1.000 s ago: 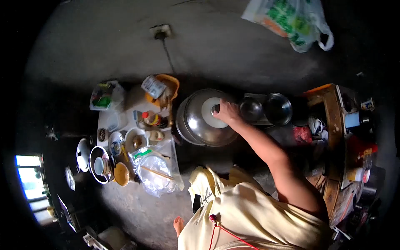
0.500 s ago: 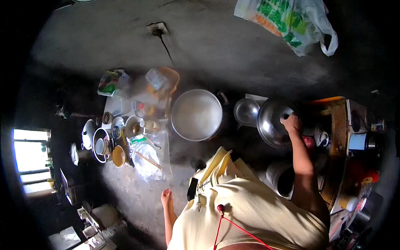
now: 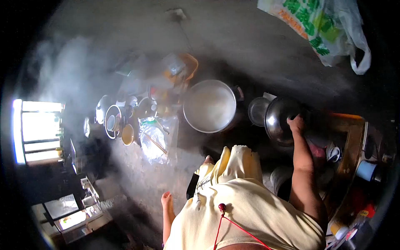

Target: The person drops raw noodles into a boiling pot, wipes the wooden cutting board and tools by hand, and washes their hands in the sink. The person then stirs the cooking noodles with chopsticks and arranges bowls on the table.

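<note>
My right hand (image 3: 296, 123) is closed on the knob of a large shiny metal pot lid (image 3: 277, 125), right of the stove pot. The wide metal pot (image 3: 209, 106) stands uncovered, its contents blurred pale by steam. Beside the lid, partly behind it, is a smaller round metal dish (image 3: 258, 111). My left hand (image 3: 167, 199) hangs low by my side with nothing in it, its fingers loosely apart.
Left of the pot are a clear plastic bag (image 3: 151, 146) with chopsticks (image 3: 155, 143) on it, a yellowish bowl (image 3: 128, 134) and other bowls. A wooden cabinet (image 3: 350, 143) stands at right. A plastic bag (image 3: 323, 27) hangs above. Steam blurs the wall.
Much more steam has spread over the wall and the items at left. My view has shifted, and my right hand stays on the lid's knob.
</note>
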`<state>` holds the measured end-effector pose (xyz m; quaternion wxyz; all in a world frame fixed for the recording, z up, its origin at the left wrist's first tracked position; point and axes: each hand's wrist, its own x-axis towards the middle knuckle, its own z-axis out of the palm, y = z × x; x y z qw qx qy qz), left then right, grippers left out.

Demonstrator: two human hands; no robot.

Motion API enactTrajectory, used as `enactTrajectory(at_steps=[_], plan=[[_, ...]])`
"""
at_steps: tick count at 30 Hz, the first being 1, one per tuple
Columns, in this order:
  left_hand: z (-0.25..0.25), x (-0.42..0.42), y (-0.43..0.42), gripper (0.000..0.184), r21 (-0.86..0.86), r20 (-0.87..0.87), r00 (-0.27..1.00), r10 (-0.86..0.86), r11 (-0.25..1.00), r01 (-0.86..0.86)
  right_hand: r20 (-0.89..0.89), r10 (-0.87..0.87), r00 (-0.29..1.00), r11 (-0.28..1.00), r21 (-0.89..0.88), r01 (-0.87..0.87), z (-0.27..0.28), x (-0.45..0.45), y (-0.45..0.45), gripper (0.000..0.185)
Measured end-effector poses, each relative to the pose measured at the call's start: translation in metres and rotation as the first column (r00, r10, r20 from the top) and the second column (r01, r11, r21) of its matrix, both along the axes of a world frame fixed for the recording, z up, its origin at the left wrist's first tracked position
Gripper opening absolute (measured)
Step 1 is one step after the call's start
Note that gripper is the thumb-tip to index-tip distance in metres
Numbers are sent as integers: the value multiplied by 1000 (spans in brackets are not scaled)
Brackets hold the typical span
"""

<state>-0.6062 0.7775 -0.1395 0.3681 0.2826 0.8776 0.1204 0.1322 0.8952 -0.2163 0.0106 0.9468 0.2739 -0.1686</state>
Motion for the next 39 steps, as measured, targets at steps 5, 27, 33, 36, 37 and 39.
enactTrajectory(at_steps=[5,27,33,36,37,39], plan=[[-6,-11,-7,27,114,41,999,11,993,-15,72,35,997,998,-46,-31,-10,-8,4,61],[-28,-32,21,29,128,333,941,-61,992,19,-653,324,684,810,565,156,-50,-236,-16,37],[-32,-48,13,32,32,595,789,156,976,-217,-836,242,492,968,243,-63,-84,-354,12,48],[-29,-52,5,33,-37,712,633,306,915,-401,-716,590,373,802,463,-378,-65,-421,35,36],[-31,-52,3,33,-52,697,642,320,915,-400,-742,587,324,805,489,-336,-55,-450,44,32],[-40,-58,-4,32,-49,707,629,324,909,-413,-715,645,269,763,589,-266,-31,-506,59,24]])
